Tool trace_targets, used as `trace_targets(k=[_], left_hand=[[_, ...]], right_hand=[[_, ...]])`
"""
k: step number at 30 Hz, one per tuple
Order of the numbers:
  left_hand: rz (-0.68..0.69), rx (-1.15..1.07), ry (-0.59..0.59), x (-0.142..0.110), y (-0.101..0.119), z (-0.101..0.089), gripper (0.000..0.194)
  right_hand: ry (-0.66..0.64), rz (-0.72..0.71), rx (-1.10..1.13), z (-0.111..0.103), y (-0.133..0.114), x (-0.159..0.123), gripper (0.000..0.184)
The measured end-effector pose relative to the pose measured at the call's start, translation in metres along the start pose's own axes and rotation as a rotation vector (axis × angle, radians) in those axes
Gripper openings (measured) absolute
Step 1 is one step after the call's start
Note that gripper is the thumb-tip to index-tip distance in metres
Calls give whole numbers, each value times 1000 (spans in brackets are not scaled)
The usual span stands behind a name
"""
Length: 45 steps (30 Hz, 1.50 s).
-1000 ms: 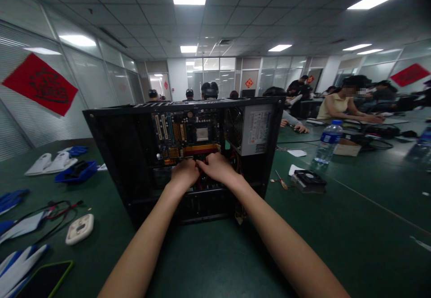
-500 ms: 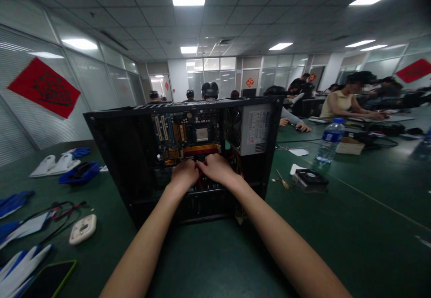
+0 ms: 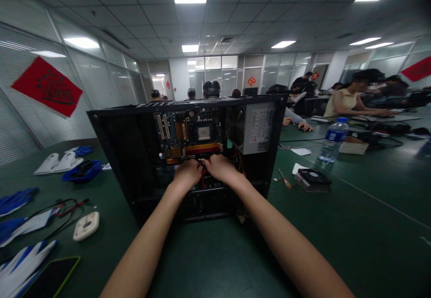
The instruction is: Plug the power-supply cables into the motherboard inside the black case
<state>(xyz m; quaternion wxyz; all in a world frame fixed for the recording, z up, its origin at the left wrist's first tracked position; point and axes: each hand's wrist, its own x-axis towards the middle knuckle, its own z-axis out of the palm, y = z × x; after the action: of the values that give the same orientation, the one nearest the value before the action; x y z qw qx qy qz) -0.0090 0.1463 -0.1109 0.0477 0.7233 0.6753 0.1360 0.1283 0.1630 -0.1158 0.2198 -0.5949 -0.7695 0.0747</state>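
Note:
An open black computer case [image 3: 114, 154] stands in front of me with its inside facing me. Both hands reach in below the motherboard [image 3: 170, 132], close together and fingers curled inward. My left hand [image 3: 188, 172] is closed at the board's lower edge; what its fingertips pinch is hidden. Beside it, my right hand [image 3: 220, 168] is closed too, thumb and finger pressed together on something too small to name. Red cable [image 3: 204, 180] shows between and just below the hands. Above the right hand sits the grey power supply [image 3: 259, 129].
At right lie a screwdriver [image 3: 285, 179], a cooling fan with heatsink [image 3: 313, 180] and a water bottle [image 3: 334, 140]. At left are a blue tray [image 3: 82, 172], gloves [image 3: 27, 262], cables [image 3: 67, 208], a white case [image 3: 86, 226] and a phone [image 3: 52, 280]. Other people sit beyond.
The view has shifted slightly, so everything appears a little further right. Both hands stay at the same place inside the case, with slight finger movement; the fingertips are a bit further apart.

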Motion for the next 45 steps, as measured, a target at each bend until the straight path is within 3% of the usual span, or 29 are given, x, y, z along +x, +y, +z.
trace_targets(k=[12,21,28,31,36,45], left_hand=[[24,2,-7,4,-3,4,30],[23,12,-17,2,-2,2,33],[27,19,-35,-1,-1,-1,32],[35,0,-29,-1,-2,0,32],[53,-32,-26,-1,-3,-1,36],[71,-41,-24,4,-5,0,40]], right_hand=[[-37,-18,-11,1,0,-3,52],[-108,-66,226,12,0,3,29],[-50,-73,232,13,2,5,24],[-38,-2,356,11,2,4,20],[-202,252,879,5,0,4,22],[-391,540,1179,1,-1,12,25]])
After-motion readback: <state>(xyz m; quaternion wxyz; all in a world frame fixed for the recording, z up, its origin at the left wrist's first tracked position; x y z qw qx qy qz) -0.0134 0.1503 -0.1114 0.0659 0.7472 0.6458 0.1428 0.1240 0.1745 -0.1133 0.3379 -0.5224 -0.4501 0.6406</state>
